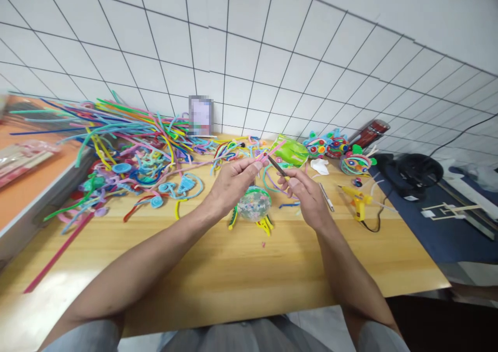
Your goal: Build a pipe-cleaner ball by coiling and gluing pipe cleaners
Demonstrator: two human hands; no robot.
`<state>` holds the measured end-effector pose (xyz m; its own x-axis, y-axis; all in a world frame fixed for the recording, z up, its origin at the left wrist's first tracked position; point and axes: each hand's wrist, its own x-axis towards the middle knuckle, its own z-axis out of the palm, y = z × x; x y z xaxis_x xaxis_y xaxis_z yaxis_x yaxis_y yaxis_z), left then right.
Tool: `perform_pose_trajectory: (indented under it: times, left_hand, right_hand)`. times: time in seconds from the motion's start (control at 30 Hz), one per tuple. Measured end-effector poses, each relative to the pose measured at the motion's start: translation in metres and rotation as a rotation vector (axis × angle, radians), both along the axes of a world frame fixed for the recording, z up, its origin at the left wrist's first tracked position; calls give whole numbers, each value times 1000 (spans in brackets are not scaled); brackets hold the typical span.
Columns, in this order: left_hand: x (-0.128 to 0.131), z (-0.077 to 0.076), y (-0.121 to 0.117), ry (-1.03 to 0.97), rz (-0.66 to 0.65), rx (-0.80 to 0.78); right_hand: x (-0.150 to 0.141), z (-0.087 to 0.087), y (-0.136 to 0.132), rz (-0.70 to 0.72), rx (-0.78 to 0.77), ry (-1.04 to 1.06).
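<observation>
My left hand [237, 181] is closed in a pinch on a small pink pipe cleaner piece [264, 156] with a red tip. My right hand [305, 188] grips dark-bladed scissors [278, 166], their tip close to the pink piece; fingers hide most of the handles. Below and between both hands, a clear round ball [254, 206] with colourful bits inside rests on the table. A green rim runs along its top, and yellow pipe cleaner pieces [265, 225] stick out at its lower edge. One tiny pink scrap [263, 244] lies nearer to me.
Heaped pipe cleaners [148, 129] and coiled shapes cover the wooden table's [218, 274] left and back. Decorated heads [356, 163] stand at the back right, near a yellow glue gun [358, 202] with its cord. A white pen [326, 196] lies beside my right hand. Behind rises a tiled wall.
</observation>
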<state>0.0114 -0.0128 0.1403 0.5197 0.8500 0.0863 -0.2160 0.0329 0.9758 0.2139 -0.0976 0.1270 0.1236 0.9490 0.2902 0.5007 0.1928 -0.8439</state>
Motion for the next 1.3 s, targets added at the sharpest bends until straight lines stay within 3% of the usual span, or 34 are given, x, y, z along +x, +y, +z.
perform_pose_trajectory:
  times: [0.3, 0.63, 1.0, 1.3]
  left_hand:
    - [7, -8, -1, 42, -93, -42]
    - [6, -10, 0, 16, -184, -91]
    - [4, -11, 2, -13, -211, -166]
    - [4, -11, 3, -11, -230, -177]
  right_hand:
    - [-4, -6, 3, 26, -80, 128]
    - [-5, -5, 2, 19, -97, 83]
    - [-9, 1, 2, 36, -161, 210]
    - [-12, 1, 0, 21, -116, 145]
